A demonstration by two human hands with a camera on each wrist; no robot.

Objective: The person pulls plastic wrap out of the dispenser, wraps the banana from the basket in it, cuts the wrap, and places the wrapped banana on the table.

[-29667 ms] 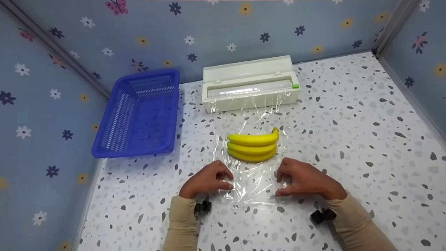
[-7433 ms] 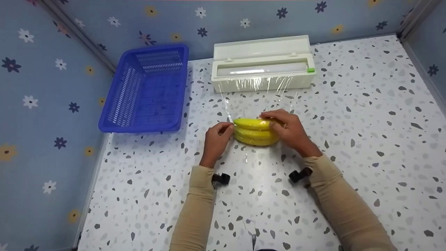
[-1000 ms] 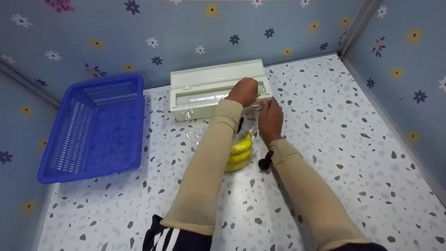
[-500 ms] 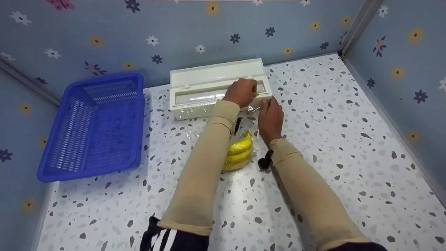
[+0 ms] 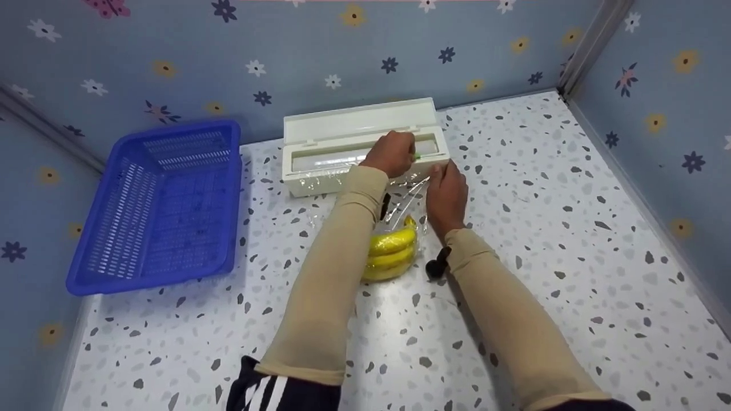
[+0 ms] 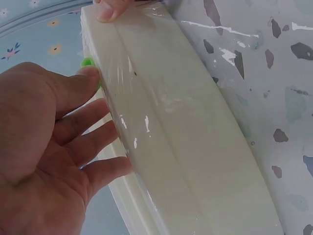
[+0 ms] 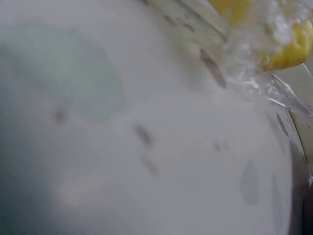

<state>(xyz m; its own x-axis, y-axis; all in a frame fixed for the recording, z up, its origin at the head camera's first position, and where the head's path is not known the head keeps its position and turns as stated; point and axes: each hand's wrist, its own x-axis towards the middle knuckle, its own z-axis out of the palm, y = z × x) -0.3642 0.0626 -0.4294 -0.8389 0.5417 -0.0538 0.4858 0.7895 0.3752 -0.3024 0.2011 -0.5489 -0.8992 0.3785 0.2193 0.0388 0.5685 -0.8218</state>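
Note:
My left hand [image 5: 393,154] reaches across to the white cling film dispenser [image 5: 320,184], thumb on the small green slide cutter [image 6: 88,61], pinching it at the front edge. The other left fingers touch the box edge in the left wrist view. At the dispenser's front right corner, my right hand [image 5: 446,195] grips the box, its thumb [image 6: 105,11] on the front face. Clear film [image 5: 406,201] runs from the box down to a bunch of bananas [image 5: 394,257], which is wrapped in film and partly hidden behind my left forearm.
A blue plastic basket [image 5: 228,251] stands at the left. The dispenser's lid [image 5: 360,121] is open, with the film roll [image 5: 328,161] inside. Flowered walls [image 5: 297,51] border the speckled tabletop [image 5: 548,274] at the back and sides.
Long before, both hands were at the film and bananas; now the bananas are wrapped. Over the last second my left hand slid the cutter slightly left along the box edge. The right hand stays put.

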